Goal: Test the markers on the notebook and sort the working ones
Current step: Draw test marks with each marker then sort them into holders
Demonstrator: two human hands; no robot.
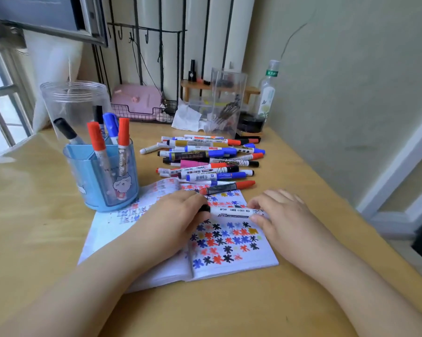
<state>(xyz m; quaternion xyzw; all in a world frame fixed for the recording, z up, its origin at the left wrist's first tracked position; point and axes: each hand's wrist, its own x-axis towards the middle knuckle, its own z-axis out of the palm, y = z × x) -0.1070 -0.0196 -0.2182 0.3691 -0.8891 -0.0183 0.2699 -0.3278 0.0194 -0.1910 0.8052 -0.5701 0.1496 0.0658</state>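
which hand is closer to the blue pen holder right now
Left. The left hand grips the marker's black cap just right of the blue pen holder; the right hand holds the barrel farther right.

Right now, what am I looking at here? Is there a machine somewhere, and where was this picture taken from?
No machine: these are a person's two bare hands, filmed by a camera worn on the head, looking down at a wooden desk. The left hand grips the black cap end of a white marker, and the right hand pinches its other end, over an open notebook covered in coloured test blots. Behind lies a pile of markers. At the left, a blue cup holds a few markers upright.
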